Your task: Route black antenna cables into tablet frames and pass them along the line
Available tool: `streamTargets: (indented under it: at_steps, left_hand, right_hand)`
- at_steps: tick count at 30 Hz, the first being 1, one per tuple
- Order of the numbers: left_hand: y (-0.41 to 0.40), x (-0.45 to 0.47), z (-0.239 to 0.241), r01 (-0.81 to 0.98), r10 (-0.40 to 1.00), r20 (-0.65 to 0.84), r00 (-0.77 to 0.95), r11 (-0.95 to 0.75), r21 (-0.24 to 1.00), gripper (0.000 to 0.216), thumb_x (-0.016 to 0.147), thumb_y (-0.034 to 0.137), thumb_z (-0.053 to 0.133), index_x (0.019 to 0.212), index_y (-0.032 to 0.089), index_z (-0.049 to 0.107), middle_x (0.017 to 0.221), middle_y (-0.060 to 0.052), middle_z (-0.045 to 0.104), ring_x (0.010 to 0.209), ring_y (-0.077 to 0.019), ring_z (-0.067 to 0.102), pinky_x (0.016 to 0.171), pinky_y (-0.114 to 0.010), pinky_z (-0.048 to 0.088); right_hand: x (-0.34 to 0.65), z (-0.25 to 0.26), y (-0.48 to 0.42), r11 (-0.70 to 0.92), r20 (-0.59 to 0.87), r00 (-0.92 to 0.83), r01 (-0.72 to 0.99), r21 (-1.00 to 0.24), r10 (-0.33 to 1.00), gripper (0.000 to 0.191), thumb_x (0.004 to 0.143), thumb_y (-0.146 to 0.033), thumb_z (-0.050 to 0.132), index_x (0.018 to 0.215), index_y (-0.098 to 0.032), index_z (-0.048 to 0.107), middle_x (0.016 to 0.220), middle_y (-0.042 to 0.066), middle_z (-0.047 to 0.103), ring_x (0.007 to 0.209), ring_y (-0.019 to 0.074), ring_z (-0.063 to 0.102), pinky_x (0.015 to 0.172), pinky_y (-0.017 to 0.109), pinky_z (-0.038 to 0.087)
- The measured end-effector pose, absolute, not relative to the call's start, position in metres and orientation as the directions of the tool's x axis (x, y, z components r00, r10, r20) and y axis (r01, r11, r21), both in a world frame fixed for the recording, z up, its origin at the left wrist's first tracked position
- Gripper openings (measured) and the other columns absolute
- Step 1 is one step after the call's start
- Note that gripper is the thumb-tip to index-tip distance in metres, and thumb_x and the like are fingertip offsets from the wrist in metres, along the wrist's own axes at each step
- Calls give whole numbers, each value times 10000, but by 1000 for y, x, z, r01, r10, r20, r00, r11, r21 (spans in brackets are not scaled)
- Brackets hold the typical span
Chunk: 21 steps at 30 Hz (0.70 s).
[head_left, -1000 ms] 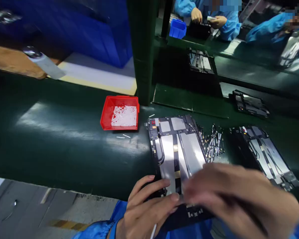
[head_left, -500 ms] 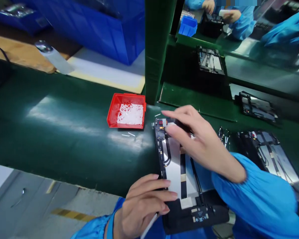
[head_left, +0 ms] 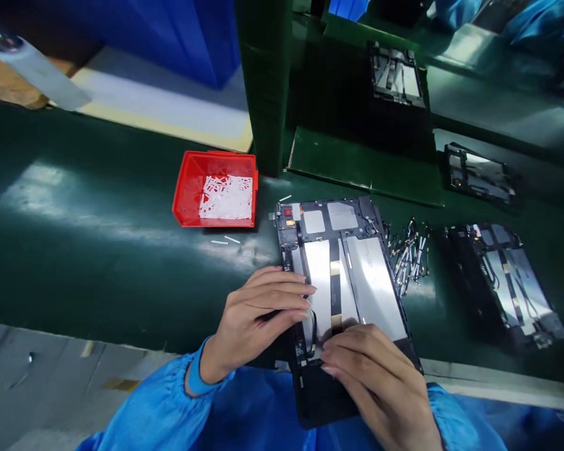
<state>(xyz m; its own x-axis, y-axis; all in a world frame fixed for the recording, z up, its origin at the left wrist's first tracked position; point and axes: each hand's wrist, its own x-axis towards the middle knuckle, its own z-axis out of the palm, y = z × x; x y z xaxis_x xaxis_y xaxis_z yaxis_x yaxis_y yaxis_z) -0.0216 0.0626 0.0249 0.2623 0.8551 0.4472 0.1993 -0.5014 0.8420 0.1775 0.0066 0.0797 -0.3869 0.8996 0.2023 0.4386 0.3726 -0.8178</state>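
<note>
An opened tablet with silver battery plates and a black frame lies before me, tilted slightly. My left hand rests over its left edge, thumb and fingertips closed together on a thin black cable. The cable loops down from those fingertips along the tablet's left side. My right hand is over the tablet's lower part, fingertips pinched close to the cable's lower end. Whatever sits between the right fingertips is hidden. At the top left corner shows a small red-marked camera part.
A red bin holds white strips; a few loose strips lie by it. Right of the tablet is a pile of short cables. Other opened tablets lie farther right and behind. A green post stands at the back.
My right hand has left the tablet's top left corner and moved down to its lower part. My left hand has shifted up along the left edge. The view has shifted, showing the cable pile more fully.
</note>
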Motion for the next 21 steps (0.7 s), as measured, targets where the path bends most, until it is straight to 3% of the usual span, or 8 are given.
streamTargets:
  at_steps: [7, 16, 21]
  left_hand:
    - [63, -20, 26, 187, 850, 458, 259, -509, 840, 54, 843, 168, 704, 879, 207, 716, 912, -7, 788, 953, -170, 720, 955, -334, 489]
    - [63, -22, 23, 204, 852, 442, 280, -503, 840, 44, 851, 185, 702, 886, 208, 713, 932, -6, 785, 972, -160, 712, 989, -329, 452]
    - [61, -24, 19, 176, 838, 459, 294, -520, 836, 86, 910, 229, 628, 935, 211, 708, 961, -13, 782, 983, -167, 705, 990, -360, 446]
  right_hand:
    - [175, 79, 6, 351, 174, -337, 583, -733, 925, 126, 872, -32, 603, 908, -133, 668, 871, 56, 588, 927, 143, 562, 794, 243, 510]
    - [174, 77, 5, 324, 118, -361, 590, -740, 925, 115, 897, -68, 589, 931, -150, 662, 845, 39, 586, 840, 129, 548, 780, 240, 524]
    - [176, 78, 7, 337, 105, -413, 541, -770, 905, 96, 906, -84, 591, 937, -154, 649, 877, 34, 623, 893, 131, 570, 835, 233, 529]
